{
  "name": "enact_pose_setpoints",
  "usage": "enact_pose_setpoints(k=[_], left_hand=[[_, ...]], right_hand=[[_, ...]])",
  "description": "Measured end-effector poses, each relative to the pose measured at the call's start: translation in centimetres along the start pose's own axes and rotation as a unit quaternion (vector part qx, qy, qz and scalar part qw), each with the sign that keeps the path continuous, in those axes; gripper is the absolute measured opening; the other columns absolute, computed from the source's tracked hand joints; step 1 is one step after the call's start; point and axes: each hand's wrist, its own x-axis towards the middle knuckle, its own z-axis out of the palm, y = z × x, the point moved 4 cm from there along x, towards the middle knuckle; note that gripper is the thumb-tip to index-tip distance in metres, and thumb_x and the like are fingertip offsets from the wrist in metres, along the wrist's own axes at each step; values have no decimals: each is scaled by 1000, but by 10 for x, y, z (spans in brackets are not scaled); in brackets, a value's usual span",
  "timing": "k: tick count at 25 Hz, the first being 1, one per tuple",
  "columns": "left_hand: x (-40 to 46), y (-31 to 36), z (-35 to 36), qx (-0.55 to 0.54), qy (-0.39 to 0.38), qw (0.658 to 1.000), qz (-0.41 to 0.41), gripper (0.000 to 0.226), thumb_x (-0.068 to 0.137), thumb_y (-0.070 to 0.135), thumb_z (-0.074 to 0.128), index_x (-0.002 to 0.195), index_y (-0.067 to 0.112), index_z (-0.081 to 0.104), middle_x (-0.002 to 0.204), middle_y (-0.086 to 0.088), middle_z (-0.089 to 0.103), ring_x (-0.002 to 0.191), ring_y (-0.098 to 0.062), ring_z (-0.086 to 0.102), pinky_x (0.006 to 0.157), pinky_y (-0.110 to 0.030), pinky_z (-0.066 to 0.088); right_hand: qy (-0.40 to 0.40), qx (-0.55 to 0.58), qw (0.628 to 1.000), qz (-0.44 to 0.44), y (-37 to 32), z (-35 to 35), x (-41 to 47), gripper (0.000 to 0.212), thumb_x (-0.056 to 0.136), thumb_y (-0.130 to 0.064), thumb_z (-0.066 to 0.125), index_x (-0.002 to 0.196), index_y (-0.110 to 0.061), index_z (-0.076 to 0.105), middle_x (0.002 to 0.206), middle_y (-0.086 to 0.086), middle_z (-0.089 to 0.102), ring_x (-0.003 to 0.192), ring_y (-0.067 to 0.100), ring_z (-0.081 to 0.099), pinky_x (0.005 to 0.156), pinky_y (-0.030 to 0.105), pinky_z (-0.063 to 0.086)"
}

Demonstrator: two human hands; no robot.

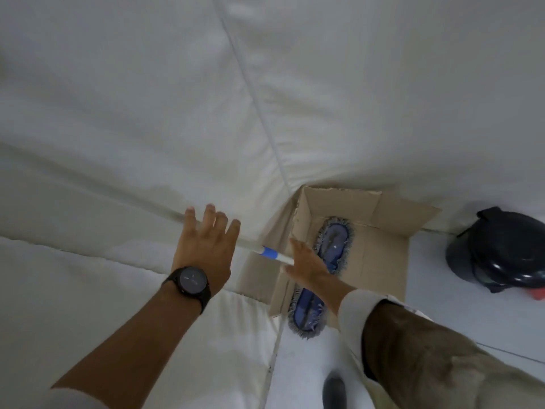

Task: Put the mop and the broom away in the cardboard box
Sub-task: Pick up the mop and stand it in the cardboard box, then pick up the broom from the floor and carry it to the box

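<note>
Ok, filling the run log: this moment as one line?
mop head: in cardboard box | handle: leaning out left | left hand: open over handle | right hand: open, by handle | broom: not in view

You wear a black round-faced watch (193,281) on your left wrist, that forearm bare, and a long mottled olive-brown sleeve (436,358) with a pale cuff (352,308) on your right arm.

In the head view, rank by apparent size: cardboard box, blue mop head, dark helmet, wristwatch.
1. Cardboard box, clearly the largest.
2-3. Blue mop head and dark helmet look similar in extent; the mop head is partly hidden by the right hand, so I won't rank them.
4. Wristwatch, smallest, though nearest the camera.
</note>
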Motion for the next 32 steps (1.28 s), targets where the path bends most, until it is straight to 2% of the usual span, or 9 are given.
enact_pose_setpoints(k=[2,3,6,9,12,14,18,25,32], left_hand=[[-17,46,3,-81,16,996,29,45,69,18,63,113,17,69,102,-9,65,106,-37,52,87,-52,41],[-22,72,4,-93,12,994,54,36,66,16,65,101,18,72,90,-6,66,93,-33,55,77,-45,42],[-44,167,-39,-116,15,980,162,28,59,17,78,86,17,72,76,-6,65,73,-30,58,63,-38,47],[-56,253,-116,-129,30,974,185,39,85,32,61,122,22,59,113,-3,66,106,-28,57,81,-41,47],[-74,357,-190,-161,48,956,241,54,88,36,50,141,27,48,135,0,58,127,-27,47,97,-42,44],[-87,427,-233,-188,61,942,270,54,86,31,48,140,29,51,135,1,59,126,-26,49,95,-41,45],[-137,585,-326,-214,79,918,324,48,87,34,49,134,31,56,129,3,62,117,-25,54,92,-40,47],[-226,844,-494,-228,75,893,381,53,87,30,49,140,29,52,135,1,59,122,-26,50,93,-42,46],[-197,1106,-653,-282,104,864,404,48,89,26,49,136,30,57,130,4,64,119,-23,51,90,-40,48]], right_hand=[[39,-7,999,14,31,-35,-60,82,91,-30,68,158,-19,21,160,13,32,144,31,34,111,47,40],[63,-10,998,31,50,-54,-95,85,91,-31,68,159,-18,19,163,13,28,148,32,28,115,46,35],[162,-39,982,85,111,-112,-227,85,91,-31,69,159,-17,20,163,10,27,150,31,25,115,45,34],[244,-72,959,127,167,-165,-349,82,91,-27,70,157,-16,22,162,10,29,152,32,22,114,46,37],[305,-92,933,167,239,-200,-459,81,91,-26,70,158,-19,24,164,10,29,153,34,23,117,47,34],[328,-108,919,188,296,-216,-519,79,91,-27,69,157,-21,25,164,10,29,153,35,23,119,50,34],[336,-109,904,243,432,-250,-654,84,92,-31,68,159,-24,17,168,10,17,157,33,4,124,53,20],[312,-123,895,294,645,-331,-874,87,92,-35,68,160,-23,16,168,12,18,157,34,5,123,56,22],[302,-145,895,294,873,-495,-958,86,92,-35,69,160,-23,17,168,12,19,157,35,7,122,56,24]])
